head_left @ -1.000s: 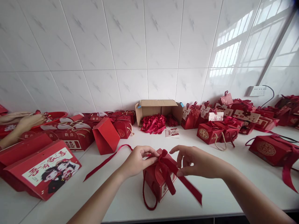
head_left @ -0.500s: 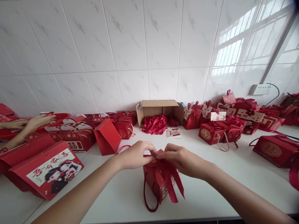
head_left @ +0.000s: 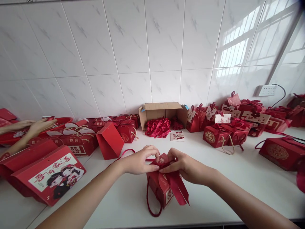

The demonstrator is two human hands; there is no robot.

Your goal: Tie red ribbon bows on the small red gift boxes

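White tiled wall (head_left: 133, 35) at the far side, white tabletop (head_left: 202, 203) up against it, red boxes down both sides. Small red gift box (head_left: 156, 183) sits upright in the middle, not far from the near edge. Left hand (head_left: 141, 160) is curled at its top, thumb and fingertips on the ribbon (head_left: 178, 187), can't tell if it's actually gripping. Right hand (head_left: 183, 165) has ribbon pinched between thumb and fingers, wide tails drooping over the box's right side. Cord handle (head_left: 154, 216) loops out on the near left. Elbow room's decent: plain surface either side, out to the cartoon-print box (head_left: 51, 179) on the left and the gold-medallion box (head_left: 274, 152) on the right. Open cardboard box (head_left: 162, 105) stays well apart, far side.
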